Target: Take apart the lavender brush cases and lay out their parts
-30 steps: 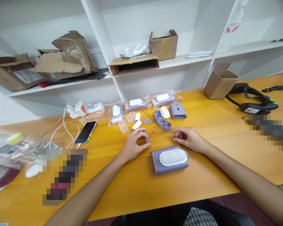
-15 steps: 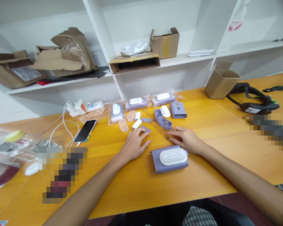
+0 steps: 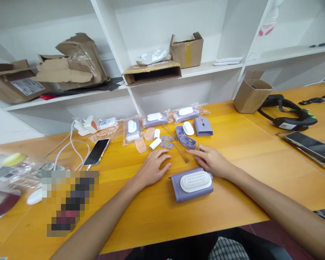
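Currently, the left hand (image 3: 151,169) and right hand (image 3: 211,161) lie spread and empty on the bench (image 3: 233,202). Right fingertips sit just beside a coil spring (image 3: 178,148), mid-bench; a careless sweep could knock it against the lilac case half (image 3: 187,142).

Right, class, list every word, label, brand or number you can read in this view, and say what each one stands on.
No text is legible; these markings can't be read:
White label on the cardboard box: too small to read.
White label on the black head-strap device: too small to read.
Red print on the hanging plastic bag: too blurred to read.
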Available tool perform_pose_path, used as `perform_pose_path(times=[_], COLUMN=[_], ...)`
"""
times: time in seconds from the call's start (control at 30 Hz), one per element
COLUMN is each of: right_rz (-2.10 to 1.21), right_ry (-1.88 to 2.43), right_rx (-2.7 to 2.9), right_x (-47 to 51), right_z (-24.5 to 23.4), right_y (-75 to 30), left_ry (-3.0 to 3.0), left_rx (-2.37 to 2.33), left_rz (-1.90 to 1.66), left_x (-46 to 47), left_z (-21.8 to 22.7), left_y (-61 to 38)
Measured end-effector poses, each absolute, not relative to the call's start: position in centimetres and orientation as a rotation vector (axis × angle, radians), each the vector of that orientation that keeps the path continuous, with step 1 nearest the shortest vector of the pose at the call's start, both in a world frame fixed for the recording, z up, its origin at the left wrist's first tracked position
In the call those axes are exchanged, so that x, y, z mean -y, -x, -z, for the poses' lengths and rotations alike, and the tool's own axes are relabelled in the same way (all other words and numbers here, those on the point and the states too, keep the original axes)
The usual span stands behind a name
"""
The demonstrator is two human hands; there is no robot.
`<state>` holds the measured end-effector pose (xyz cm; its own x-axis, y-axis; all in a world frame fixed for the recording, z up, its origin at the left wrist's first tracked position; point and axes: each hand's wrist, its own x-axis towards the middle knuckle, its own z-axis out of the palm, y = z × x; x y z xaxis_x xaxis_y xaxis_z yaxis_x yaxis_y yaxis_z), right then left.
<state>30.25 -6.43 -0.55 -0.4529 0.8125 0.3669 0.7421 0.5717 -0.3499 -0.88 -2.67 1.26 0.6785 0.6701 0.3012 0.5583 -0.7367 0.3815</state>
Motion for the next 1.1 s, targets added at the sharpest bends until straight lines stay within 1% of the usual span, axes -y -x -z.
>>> perform_pose_path(times=[0.13,0.3,0.4,0.53,0.73,1.1], right_rz=[-0.243,-0.031,0.038,0.022,0.004,-0.028], right_ry=[1.219,1.522,1.645,1.688,1.712,1.803], right_rx=[2.220,2.192,2.212,2.266,2.288,2.346], right_x=[6.4,6.7,7.0,6.9,6.8,6.9], right_z=[0.5,1.3,2.3,3.2,3.1,2.2], right_y=[-31.5,-32.6,-32.6,-32.4,-32.5,-32.3], left_ry=[-2.680,-2.706,-2.707,-2.712,-2.707,-2.752], left_rx=[-0.977,-1.044,-1.089,-1.122,-1.109,-1.178], left_rz=[-0.537,-0.380,-0.311,-0.307,-0.304,-0.116], left_x=[2.9,3.7,3.9,3.7,3.6,3.9], left_z=[-1.2,-0.9,-0.7,-0.4,-0.6,-1.6], left_y=[1.2,1.2,1.1,1.1,1.2,0.8])
